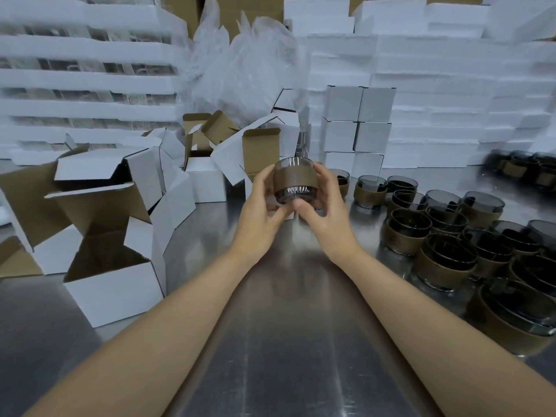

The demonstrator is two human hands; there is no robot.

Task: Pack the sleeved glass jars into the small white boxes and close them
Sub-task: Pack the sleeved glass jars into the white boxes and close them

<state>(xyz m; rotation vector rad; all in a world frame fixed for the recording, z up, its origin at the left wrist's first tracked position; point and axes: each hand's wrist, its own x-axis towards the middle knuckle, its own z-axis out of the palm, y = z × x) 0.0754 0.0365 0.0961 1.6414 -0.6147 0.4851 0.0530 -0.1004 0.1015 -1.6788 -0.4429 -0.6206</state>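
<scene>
Holding one sleeved jar above the counter, left grip and right grip curl round it together; next, lowering it upright into the open box just behind them seems due.

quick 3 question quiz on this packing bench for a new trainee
1. True or false: the left hand and right hand both hold one jar above the table.
2. The waiting jars stand on the person's: A) left B) right C) lap
3. Fill in: the box just behind the held jar has its lid ____.
Key: 1 true; 2 B; 3 open.
</scene>
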